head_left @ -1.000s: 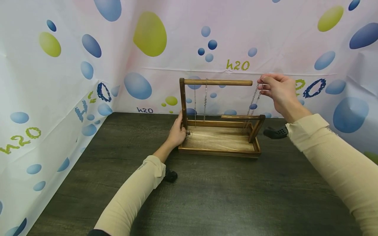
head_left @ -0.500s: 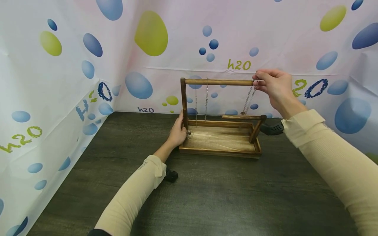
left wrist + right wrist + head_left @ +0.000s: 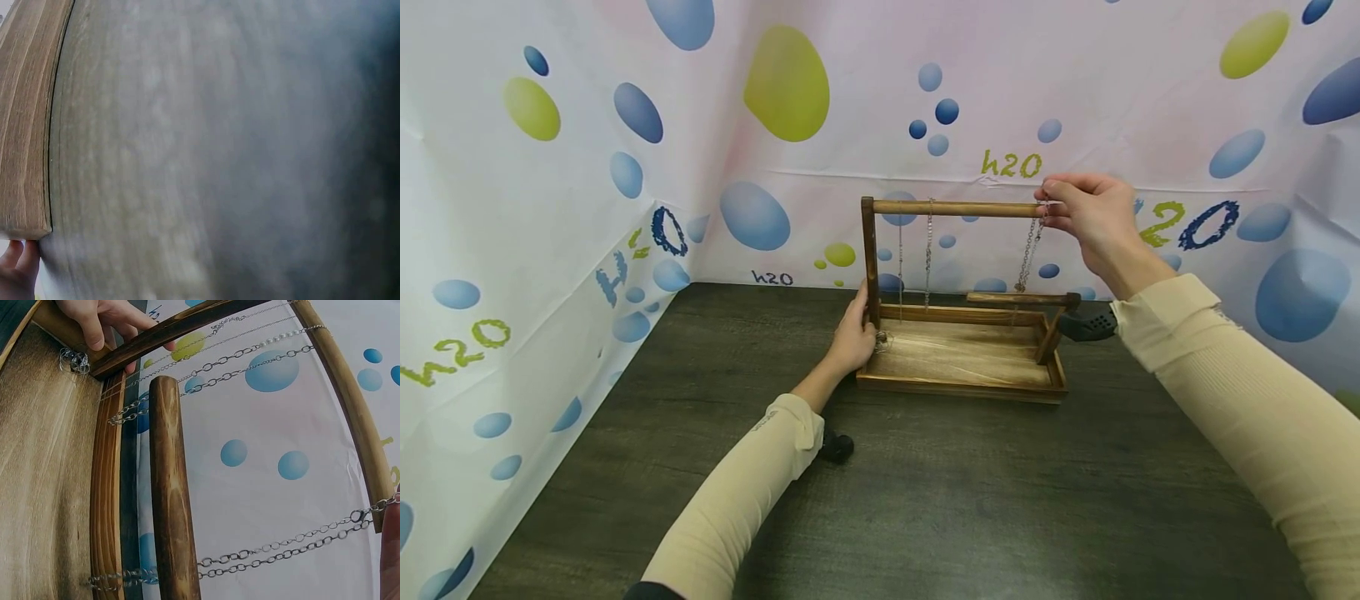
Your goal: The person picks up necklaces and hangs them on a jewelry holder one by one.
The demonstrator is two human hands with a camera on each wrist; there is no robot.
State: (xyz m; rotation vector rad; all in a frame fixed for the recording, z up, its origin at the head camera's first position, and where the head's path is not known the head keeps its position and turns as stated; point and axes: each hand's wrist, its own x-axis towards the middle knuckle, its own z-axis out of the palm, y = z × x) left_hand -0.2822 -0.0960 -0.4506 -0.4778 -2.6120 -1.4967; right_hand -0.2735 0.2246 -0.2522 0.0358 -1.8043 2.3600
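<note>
A brown wooden jewelry stand [image 3: 958, 387] has a shallow tray, a tall upper bar [image 3: 962, 208] and a shorter lower bar [image 3: 1018, 297]. My left hand [image 3: 850, 337] grips the tray's left end by the tall post, thumb inside the tray in the right wrist view. At the upper bar's free end, my right hand [image 3: 1097, 217] pinches a silver chain necklace [image 3: 1028, 254] with a small clasp [image 3: 357, 516]. The necklace's two strands cross the bar's tip and dangle behind the lower bar. Other chain necklaces [image 3: 928, 250] hang from the upper bar's left half.
A small heap of wiry jewelry [image 3: 882, 340] lies in the tray's left corner. A dark object with holes [image 3: 1086, 327] lies right of the stand, and a small black object [image 3: 837, 447] is beside my left sleeve. A printed sheet [image 3: 910, 50] backs the dark table [image 3: 925, 500].
My right hand has moved left and slightly up, bringing the chain necklace from beyond the upper bar's free end onto its tip. My left hand has stayed on the stand.
</note>
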